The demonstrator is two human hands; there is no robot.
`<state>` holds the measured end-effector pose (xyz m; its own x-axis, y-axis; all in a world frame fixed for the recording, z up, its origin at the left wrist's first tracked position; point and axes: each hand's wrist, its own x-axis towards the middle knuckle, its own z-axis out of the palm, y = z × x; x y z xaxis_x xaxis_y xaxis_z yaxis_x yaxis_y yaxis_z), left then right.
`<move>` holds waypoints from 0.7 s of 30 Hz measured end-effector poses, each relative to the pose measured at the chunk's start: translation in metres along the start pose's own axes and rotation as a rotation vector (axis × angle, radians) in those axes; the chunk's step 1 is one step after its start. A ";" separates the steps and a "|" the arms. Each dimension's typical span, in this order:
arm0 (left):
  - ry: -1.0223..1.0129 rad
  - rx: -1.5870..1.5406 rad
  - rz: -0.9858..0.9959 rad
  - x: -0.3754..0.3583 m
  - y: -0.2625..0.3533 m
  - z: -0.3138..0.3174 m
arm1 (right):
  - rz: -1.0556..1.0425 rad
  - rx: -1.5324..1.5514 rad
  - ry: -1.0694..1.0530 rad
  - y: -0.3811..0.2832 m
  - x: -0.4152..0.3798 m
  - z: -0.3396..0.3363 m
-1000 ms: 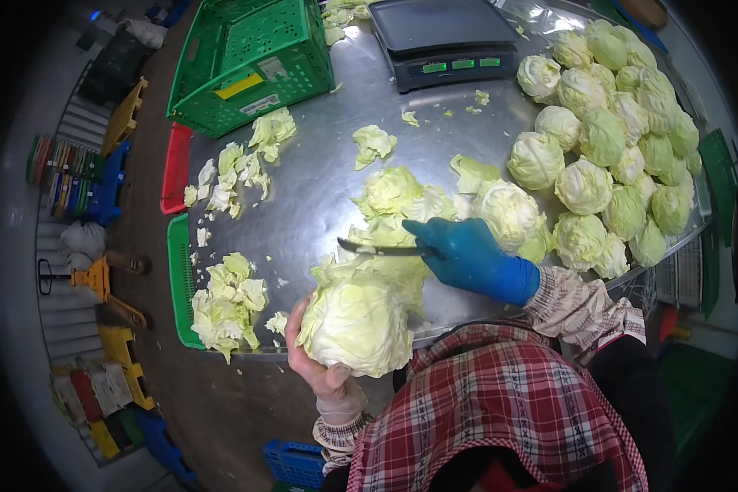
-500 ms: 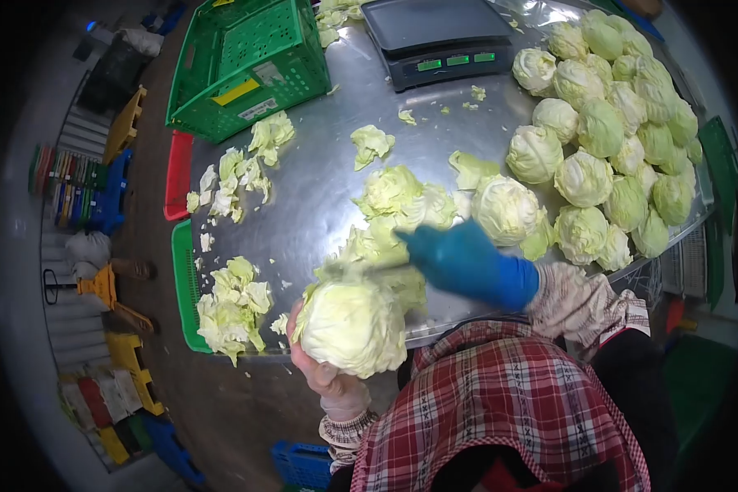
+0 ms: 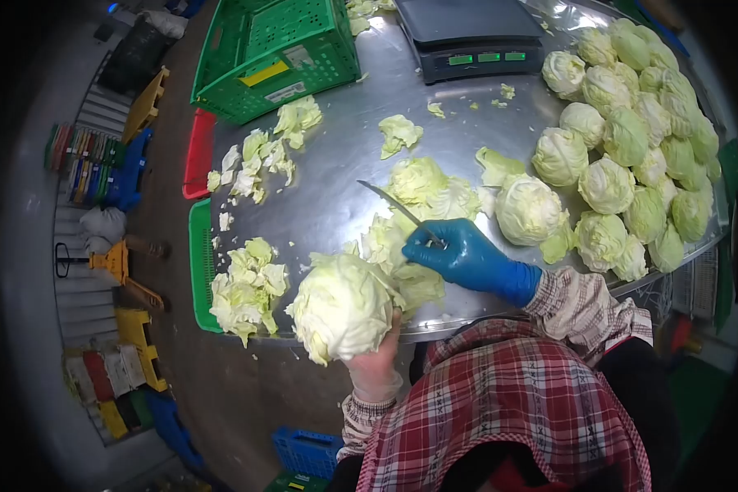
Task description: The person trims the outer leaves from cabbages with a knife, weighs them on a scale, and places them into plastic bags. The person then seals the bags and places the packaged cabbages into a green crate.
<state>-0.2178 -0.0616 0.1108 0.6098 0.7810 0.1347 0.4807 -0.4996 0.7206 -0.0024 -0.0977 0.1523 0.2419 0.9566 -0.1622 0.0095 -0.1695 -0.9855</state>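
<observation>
A pale green cabbage rests in my left hand, just off the table's near edge. My fingers are under and behind it, partly hidden by the head. In a blue glove, my right hand is closed around a knife whose thin curved blade points up and to the left, apart from the cabbage. Beneath the knife lie loose cabbage leaves on the metal table. One whole cabbage sits just beyond my right hand.
Many cabbages are piled on the right. A dark scale with lit green displays stands at the back, beside a green crate. Leaf scraps lie on the left, near a red crate and a green crate against the edge.
The knife has swung up and away from the cabbage, its blade now clearly visible. My left hand has turned the cabbage and shifted under its right side. The whole view has shifted slightly.
</observation>
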 end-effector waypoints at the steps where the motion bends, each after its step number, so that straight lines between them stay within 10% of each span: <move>1: 0.050 -0.301 -0.158 0.000 0.000 0.011 | -0.077 -0.015 0.028 -0.018 -0.004 0.005; 5: 0.156 -2.171 -0.759 0.022 0.023 0.003 | -0.170 0.093 -0.020 -0.015 0.004 0.018; 14: 0.151 -1.896 -0.894 0.023 0.028 0.003 | 0.409 0.061 -0.037 -0.005 -0.015 -0.015; 19: 0.150 -1.299 -0.810 0.021 0.026 0.010 | -0.170 -0.037 -0.025 0.023 -0.009 0.004; 21: 0.095 -1.245 -0.739 0.015 0.025 0.014 | 0.226 0.083 -0.102 0.033 -0.003 -0.002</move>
<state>-0.1876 -0.0680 0.1215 0.4029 0.7571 -0.5143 -0.2174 0.6250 0.7497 -0.0010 -0.1063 0.1200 0.1293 0.9164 -0.3788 -0.1145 -0.3657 -0.9237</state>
